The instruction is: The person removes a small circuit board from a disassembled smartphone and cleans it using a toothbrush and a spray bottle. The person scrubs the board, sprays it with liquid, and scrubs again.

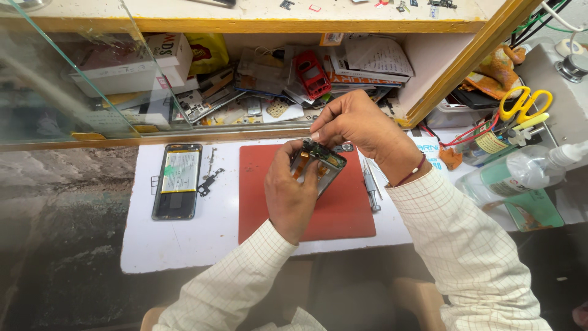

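A: A cramped repair bench: white top (184, 245), red mat (269, 184), a shelf (306, 26) above stuffed with parts and papers.

B: And the hands?

A: The left hand (289, 196) cradles an opened phone frame (318, 167) above the mat, gripping it from below, likely to keep it steady. The right hand (355, 122) pinches at its top edge, fingertips closed on something too small to tell.

B: How does the frame look?

A: Back off, dark, orange flex strips showing. A second phone (177, 181) lies open to the left, battery up; a screwdriver (370, 187) rests beside the mat, scissors (523, 103) farther right.
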